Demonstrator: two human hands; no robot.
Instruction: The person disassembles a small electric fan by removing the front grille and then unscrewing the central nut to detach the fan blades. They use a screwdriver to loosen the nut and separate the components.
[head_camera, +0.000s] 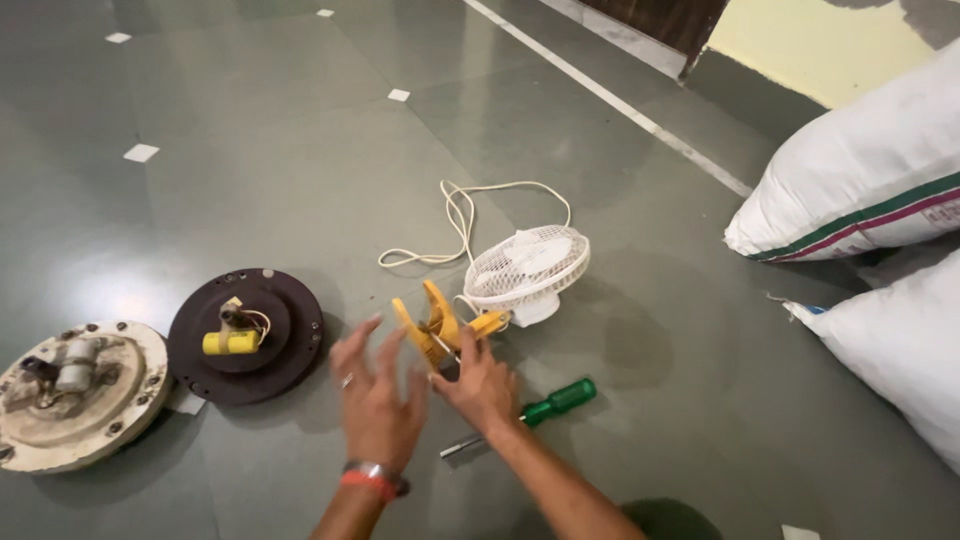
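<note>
From the head view, we are seeing the right hand (482, 385) closing its fingers on the yellow clamp (437, 330) of the small white fan (528, 268), which is lying on the floor (300, 170). The left hand (375, 400) is hovering just beside, fingers spread and released, while a green screwdriver (540, 408) is lying by the right wrist.

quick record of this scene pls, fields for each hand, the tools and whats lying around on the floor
left hand: fingers spread, blurred, holding nothing, just left of the yellow clamp
right hand: at the clamp's base; grip unclear
fan: small white fan joined to the clamp, white cord looped behind
tool: green-handled screwdriver on the floor by the right hand
left side: dark motor disc, cream motor disc
right side: white sacks
</note>
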